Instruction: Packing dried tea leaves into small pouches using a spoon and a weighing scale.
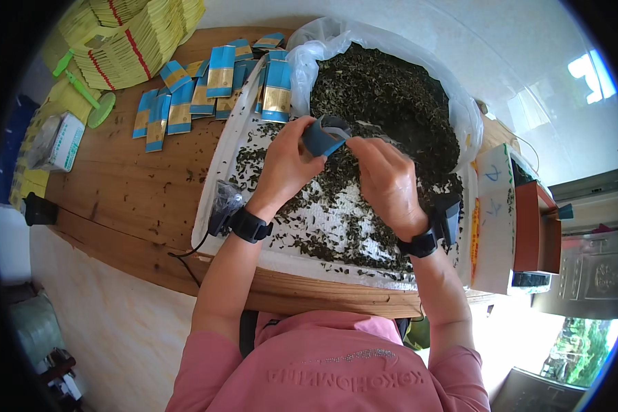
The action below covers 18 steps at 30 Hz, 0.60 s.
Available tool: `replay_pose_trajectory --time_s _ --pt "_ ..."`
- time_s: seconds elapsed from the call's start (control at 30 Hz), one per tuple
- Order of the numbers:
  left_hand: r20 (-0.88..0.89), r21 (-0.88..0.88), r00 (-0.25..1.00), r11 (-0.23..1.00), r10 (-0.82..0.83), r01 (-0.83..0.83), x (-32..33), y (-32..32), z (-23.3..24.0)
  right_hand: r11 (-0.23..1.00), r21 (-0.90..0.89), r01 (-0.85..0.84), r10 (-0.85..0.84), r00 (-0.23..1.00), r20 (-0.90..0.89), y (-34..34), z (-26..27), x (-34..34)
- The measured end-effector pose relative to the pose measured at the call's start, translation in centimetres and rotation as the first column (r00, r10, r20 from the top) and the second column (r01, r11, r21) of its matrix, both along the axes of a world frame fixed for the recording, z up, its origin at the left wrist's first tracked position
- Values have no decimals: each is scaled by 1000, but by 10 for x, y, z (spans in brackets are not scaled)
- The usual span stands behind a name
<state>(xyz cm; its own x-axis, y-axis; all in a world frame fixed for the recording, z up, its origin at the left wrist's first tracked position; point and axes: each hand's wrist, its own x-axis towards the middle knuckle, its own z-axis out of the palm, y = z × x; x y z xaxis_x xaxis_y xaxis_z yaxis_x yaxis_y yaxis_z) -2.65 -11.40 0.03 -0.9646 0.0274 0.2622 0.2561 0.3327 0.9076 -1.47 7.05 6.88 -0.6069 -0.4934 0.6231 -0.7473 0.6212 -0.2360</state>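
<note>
My left hand (288, 162) grips a small blue pouch (318, 138), tilted, with its mouth open. The fingers of my right hand (389, 185) are bent together at the pouch's right rim; whether they pinch anything is hidden. Below both hands, dark dried leaves (316, 248) lie scattered over a white foam tray (283, 261). Just beyond, a clear plastic bag (466, 121) stands with its top spread wide, holding a large heap of similar dark leaves (381, 77). Each wrist wears a black strap with a device.
Several blue-and-gold packets (220, 72) lie at the tray's upper left on a wooden table (123, 175). Farther left are a yellow pleated stack (118, 49), a green plastic tool (100, 109) and a small white box (67, 141). An orange-brown box (536, 226) stands right, beside a white carton (494, 221).
</note>
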Motion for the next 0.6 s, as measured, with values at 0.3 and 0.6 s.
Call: replay_pose_trajectory --time_s 0.3,0.6 --pt "-16 136 1000 991 18 -16 2 0 1 788 -498 363 -120 883 454 44 -3 10" --pt "88 584 919 768 -383 264 7 0 5 840 -224 494 -304 771 560 88 -70 29"
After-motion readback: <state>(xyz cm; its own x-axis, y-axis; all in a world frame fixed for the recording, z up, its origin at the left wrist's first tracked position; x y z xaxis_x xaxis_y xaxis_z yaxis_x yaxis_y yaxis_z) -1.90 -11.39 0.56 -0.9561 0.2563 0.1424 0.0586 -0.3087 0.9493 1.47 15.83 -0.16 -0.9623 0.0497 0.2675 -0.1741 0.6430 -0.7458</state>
